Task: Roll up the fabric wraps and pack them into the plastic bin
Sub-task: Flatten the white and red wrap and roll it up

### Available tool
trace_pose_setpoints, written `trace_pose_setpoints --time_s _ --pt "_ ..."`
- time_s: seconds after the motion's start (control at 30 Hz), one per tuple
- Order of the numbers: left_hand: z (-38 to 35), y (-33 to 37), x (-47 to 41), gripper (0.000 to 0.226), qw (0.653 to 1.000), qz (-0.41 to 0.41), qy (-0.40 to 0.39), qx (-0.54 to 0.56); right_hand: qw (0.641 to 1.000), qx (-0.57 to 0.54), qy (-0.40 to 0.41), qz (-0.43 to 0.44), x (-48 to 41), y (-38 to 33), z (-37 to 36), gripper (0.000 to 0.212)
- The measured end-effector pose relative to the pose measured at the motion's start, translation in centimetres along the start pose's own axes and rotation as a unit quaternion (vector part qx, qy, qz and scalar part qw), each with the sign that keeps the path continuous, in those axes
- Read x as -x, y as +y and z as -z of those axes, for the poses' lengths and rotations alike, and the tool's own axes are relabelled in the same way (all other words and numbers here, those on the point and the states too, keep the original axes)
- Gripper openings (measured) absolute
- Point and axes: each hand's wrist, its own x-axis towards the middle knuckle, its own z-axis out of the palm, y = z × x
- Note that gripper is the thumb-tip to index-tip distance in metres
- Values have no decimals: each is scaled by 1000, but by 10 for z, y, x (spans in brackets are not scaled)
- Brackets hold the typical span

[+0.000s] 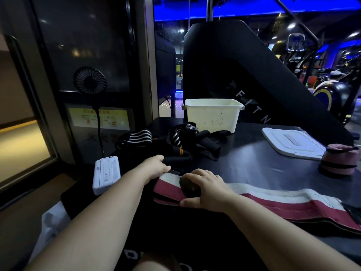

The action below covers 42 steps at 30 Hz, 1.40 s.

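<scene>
Rolling stage, first turns. The person is starting a roll at the left end of the red-and-white wrap (273, 202), which is lying flat along the desk (254, 163) from lower centre to the lower right edge of the frame. The right hand (211, 190) is resting on that end, its fingers (197, 176) curling over a small dark rounded part there, with the thumb pressing at the near edge. The left hand (156, 167) is sitting just beside it at the wrap's tip, fingers bent downward; whether they are pinching the cloth or only pressing it cannot be told. The next move is likely calling for both hands to be turning the end over tightly and evenly toward the right, keeping the stripes aligned. The wrap is showing white, red and dark red bands. Black striped wraps (144, 139) are waiting in a loose heap at centre, touching the open white plastic bin (213, 116) at upper centre. A pink wrap (340, 163), already rolled, is standing at the right edge, just beside the lid (289, 141).
</scene>
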Motion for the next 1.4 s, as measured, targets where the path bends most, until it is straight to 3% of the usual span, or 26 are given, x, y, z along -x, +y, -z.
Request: trace_pose_setpoints --time_s 0.27,0.43,0.57,0.67,0.77,0.87,0.97,1.27,1.4 --pt "6 1 -11 46 999 21 -7 -24 1000 -30 -4 -6 -5 5 -1 80" --pt "20 3 -12 46 989 30 75 -124 1000 -27 -11 1 -6 7 -1 80" --pt "25 -4 -10 52 990 28 85 -113 1000 -7 -27 -2 -5 6 0 87" --pt "23 -6 -10 54 988 20 136 -74 999 3 -32 -2 -4 4 1 90" --pt "17 1 1 27 974 -62 216 -13 999 0 -32 1 -3 4 0 88" --pt "-1 4 20 5 976 -128 178 -7 1000 3 -26 1 -3 4 1 86" --pt "-21 -7 30 6 978 -150 127 -70 1000 6 -26 0 -2 3 0 85" --pt "-20 -20 23 25 970 -112 155 -152 1000 -2 -25 11 0 3 2 82" --pt "-22 -19 29 24 941 -129 196 -243 999 -22 -23 13 0 4 1 84"
